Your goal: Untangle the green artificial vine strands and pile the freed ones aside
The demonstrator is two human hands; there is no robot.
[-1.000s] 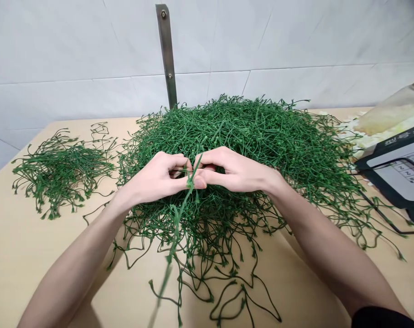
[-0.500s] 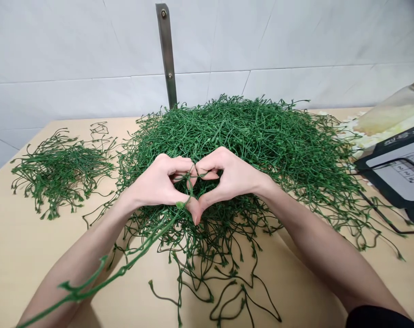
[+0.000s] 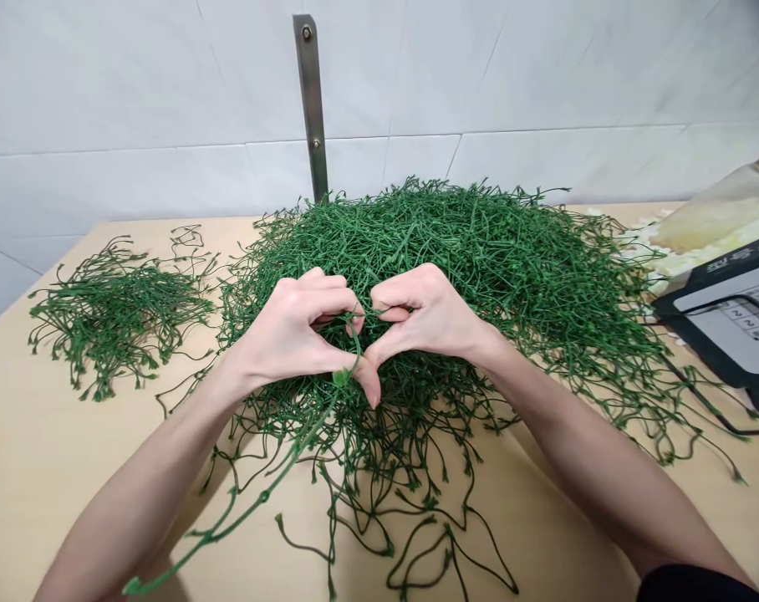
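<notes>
A long green plastic stem with small side shoots runs from the fingers toward the lower left. My left hand is closed on it, the stem passing by its thumb and fingertips. My right hand is closed beside it, the thumbs touching; a bit of green shows at its fingertips, but what it pinches is mostly hidden. Both hands are in front of a large heap of green stems. Loose stems trail from the heap toward the near edge.
A smaller pile of green stems lies at the left of the wooden table. On the right are a black-framed labelled package and pale pieces. A metal bar stands against the tiled wall.
The long stem's free end has swung in from the lower left corner. My hands' curled fingers have moved slightly apart, and the view has shifted a little.
</notes>
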